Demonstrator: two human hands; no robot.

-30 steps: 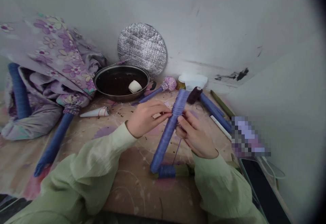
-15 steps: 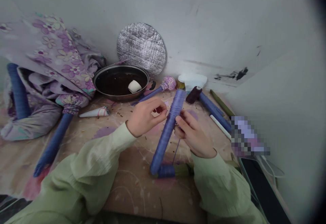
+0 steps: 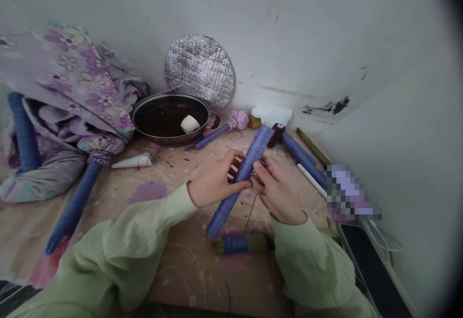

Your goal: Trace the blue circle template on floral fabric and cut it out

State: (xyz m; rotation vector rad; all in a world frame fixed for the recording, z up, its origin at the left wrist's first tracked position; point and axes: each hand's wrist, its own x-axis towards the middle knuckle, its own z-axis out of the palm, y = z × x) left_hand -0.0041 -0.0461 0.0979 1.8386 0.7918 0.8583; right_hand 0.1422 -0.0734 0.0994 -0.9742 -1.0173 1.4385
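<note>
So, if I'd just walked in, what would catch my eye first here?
Probably the shiny silver disc standing against the wall, just behind a dark pan with a small white object inside. Front and center, the left hand and right hand are at a slanted blue rod. Flowered purple cloth is heaped at the picture's left.

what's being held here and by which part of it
A blue-wrapped tube, around its middle: the left hand has its thumb across the front, and the right hand holds its right side.
</note>
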